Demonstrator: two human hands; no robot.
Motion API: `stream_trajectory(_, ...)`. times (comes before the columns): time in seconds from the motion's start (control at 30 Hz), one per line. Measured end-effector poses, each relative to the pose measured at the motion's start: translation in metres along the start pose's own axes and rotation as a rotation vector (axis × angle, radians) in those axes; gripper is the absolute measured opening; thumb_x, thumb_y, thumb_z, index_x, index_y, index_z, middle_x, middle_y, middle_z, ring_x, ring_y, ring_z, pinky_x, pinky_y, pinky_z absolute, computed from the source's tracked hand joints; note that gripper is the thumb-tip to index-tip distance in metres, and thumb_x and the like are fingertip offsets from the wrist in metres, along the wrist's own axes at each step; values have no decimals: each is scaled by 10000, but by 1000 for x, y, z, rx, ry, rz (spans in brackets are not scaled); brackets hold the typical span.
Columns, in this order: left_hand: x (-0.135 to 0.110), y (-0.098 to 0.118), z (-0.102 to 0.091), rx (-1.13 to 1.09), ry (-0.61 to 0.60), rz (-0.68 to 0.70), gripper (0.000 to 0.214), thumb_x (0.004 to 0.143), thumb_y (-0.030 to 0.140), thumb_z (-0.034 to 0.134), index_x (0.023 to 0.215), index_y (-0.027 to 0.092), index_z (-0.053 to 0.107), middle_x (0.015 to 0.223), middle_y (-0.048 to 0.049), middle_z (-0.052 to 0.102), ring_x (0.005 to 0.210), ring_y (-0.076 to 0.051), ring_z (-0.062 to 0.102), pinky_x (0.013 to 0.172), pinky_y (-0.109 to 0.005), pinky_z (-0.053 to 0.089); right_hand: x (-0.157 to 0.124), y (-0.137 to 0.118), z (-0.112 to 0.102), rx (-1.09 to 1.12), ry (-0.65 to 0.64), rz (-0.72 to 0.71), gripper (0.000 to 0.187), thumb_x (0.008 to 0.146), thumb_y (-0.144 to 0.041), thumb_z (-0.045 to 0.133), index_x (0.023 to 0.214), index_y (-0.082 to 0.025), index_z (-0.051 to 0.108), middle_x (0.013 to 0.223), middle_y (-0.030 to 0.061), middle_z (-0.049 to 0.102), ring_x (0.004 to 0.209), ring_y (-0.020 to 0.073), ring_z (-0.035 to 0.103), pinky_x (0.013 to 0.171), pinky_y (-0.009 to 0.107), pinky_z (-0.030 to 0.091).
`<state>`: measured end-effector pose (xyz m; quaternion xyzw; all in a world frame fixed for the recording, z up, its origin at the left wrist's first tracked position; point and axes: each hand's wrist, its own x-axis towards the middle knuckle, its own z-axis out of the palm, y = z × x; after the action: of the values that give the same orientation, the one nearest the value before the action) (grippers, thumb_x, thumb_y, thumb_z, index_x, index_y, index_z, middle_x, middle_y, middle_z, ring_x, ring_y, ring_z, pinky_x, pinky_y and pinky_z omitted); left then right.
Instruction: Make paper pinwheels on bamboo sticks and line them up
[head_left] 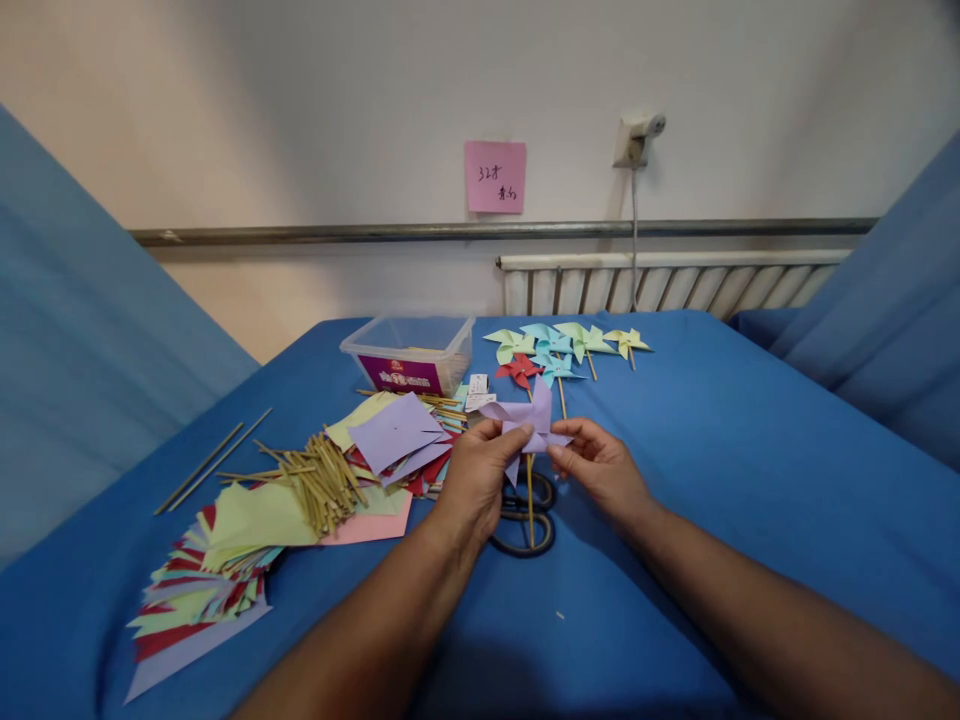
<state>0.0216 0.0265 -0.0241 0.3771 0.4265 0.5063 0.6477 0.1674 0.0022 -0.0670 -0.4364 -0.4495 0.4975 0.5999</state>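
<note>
A purple paper pinwheel on a thin stick is held up between both hands over the blue table. My left hand is closed on it, with the thumb pressed against its centre. My right hand pinches the right-hand blade between thumb and fingers. The stick hangs down below the paper. Behind it, black-handled scissors lie on the cloth, their blades hidden. Just beyond the hands lie several pinwheels, among them a red one, a light blue one and a yellow one.
To the left are a bundle of short sticks, purple paper squares and a fanned stack of coloured paper. A clear plastic box stands at the back. Two long sticks lie far left. Blue curtains hang at the sides.
</note>
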Motion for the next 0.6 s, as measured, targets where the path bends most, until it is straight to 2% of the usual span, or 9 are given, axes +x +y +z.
stream_trajectory(0.13, -1, -2, 0, 45, -25, -17, 274, 597, 253, 838, 801, 114, 718, 747, -56, 716, 634, -141, 633, 631, -245, 482, 3, -6, -2, 59, 48, -6, 338, 677, -458, 815, 889, -210, 728, 843, 20, 730, 740, 154, 635, 728, 304, 496)
stream_trajectory(0.33, -4, -4, 3, 61, -84, -135, 289, 610, 281, 843, 790, 114, 689, 699, -60, 684, 531, -122, 580, 514, -233, 445, 5, -12, -2, 291, 25, 129, 310, 642, -436, 863, 767, -189, 722, 702, -13, 684, 616, 114, 580, 624, 248, 455)
stream_trajectory(0.5, -5, -3, 5, 11, -135, -207, 270, 612, 241, 845, 788, 113, 685, 702, -61, 673, 529, -111, 570, 526, -236, 466, 6, -13, -6, 427, -96, 233, 367, 663, -426, 865, 893, -174, 731, 817, 17, 722, 683, 119, 622, 662, 237, 478)
stream_trajectory(0.6, -6, -3, 6, -2, -166, -247, 280, 615, 242, 847, 807, 114, 687, 702, -63, 675, 516, -107, 566, 520, -234, 464, 7, -12, -8, 444, -131, 250, 376, 642, -397, 883, 904, -180, 723, 832, 14, 727, 694, 125, 632, 679, 243, 486)
